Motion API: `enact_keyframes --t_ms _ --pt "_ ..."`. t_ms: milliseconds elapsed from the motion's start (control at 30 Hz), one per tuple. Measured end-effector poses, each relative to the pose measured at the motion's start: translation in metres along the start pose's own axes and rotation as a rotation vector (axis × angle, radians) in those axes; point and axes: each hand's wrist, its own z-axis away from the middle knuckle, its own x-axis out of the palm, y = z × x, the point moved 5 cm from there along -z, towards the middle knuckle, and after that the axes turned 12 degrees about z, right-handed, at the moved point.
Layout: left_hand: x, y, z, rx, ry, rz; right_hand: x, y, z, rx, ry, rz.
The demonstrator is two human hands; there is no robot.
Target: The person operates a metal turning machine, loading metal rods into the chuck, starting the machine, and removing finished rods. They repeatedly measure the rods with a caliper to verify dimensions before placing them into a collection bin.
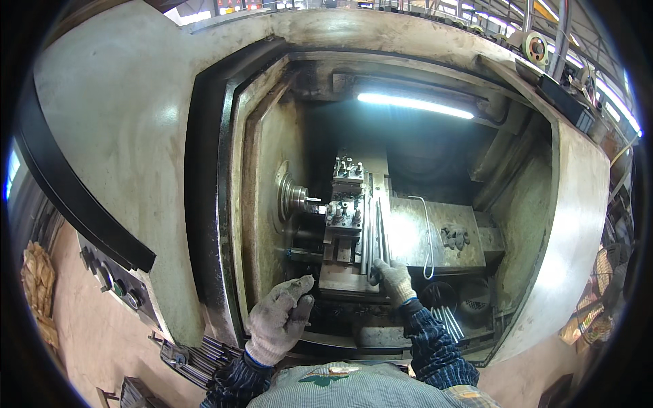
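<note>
In the head view, the left hand [277, 323], in a pale grey knitted glove, is raised before the lower left part of the machine's opening, wrist low and fingers angled up and inward. It is half open, fingers loosely bent, with nothing seen in its grasp. The right hand [394, 280], in a matching glove with a soiled fingertip, reaches forward from a dark blue patterned sleeve [435, 343]. Its fingers bend at the near ends of long, slim, silvery metal rods [382, 228]; whether they grip one cannot be told.

The rods lie lengthwise along the right side of a grey metal slide [340, 277], their near ends by its front right corner. Two bolted steel tool blocks [345, 212] stand on the slide's left side, close to the round metal spindle [296, 197].

Right of the rods, a flat metal plate [442, 253] carries a bent white wire hook [428, 238] near its left edge and dark lumps [454, 236] toward its right edge. The left hand is just beside the opening's upright left frame [235, 272]; open room separates it from the slide's front edge.
</note>
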Motion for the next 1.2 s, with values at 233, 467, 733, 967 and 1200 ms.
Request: enact_keyframes --t_ms 233,467,733,967,1200 --pt "0.054 -0.016 -0.036 0.143 0.005 -0.042 -0.066 0.064 -0.044 0.057 0.247 0.266" --pt "0.150 -0.035 -0.120 0.363 0.014 -0.585 -0.109 0.112 -0.085 0.168 0.382 0.781" --pt "0.147 -0.196 -0.235 -0.218 -0.414 -1.232 -0.151 0.017 -0.017 -0.057 0.683 0.632" --pt "0.165 -0.274 -0.242 -0.280 -0.729 -1.336 -0.167 -0.037 -0.033 -0.570 0.620 -0.271" --pt "0.257 -0.205 -0.245 -0.093 -1.142 -1.035 -0.172 -0.080 -0.089 -0.606 0.206 -0.775"
